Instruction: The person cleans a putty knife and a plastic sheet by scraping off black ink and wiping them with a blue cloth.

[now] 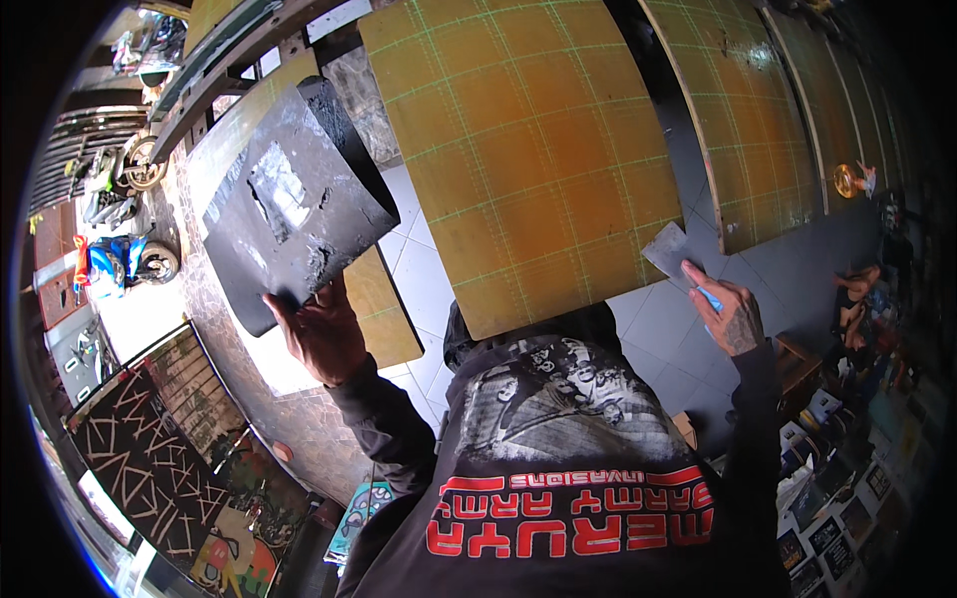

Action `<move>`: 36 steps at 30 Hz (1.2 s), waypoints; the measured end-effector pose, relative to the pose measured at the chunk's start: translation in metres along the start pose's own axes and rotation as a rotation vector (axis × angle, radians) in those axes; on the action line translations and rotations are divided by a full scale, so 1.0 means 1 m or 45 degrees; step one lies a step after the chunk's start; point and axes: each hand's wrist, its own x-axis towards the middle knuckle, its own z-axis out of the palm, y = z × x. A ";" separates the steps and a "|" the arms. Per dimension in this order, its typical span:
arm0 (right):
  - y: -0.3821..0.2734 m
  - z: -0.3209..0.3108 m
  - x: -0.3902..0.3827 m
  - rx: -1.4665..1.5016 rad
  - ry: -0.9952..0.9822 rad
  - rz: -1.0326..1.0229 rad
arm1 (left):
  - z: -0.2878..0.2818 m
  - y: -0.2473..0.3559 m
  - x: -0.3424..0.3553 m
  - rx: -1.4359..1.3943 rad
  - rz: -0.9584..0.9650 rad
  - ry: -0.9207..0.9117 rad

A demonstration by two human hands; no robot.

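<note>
Head: left fingers (287, 321) clamp black sheet (309, 221), right fingers (702, 281) a scraper (666, 249), gridded board (528, 159) between.

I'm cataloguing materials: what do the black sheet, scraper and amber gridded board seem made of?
Black sheet: probably plastic or rubber, partly glossy; it curls and catches glare.
Scraper: perhaps metal, dull; its grey blade looks thin and flat.
Amber gridded board: possibly coated wood or plastic, smooth; its face looks flat.
</note>
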 end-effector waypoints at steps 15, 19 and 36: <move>0.041 -0.034 0.098 -0.857 -0.521 -0.643 | -0.176 0.034 -0.032 2.956 1.122 0.220; -0.001 -0.018 0.120 -1.030 -0.568 -0.832 | -0.212 0.032 -0.068 2.421 0.817 0.216; -0.218 0.072 0.038 0.999 -0.729 -0.590 | -0.168 0.043 -0.058 -0.100 0.112 0.216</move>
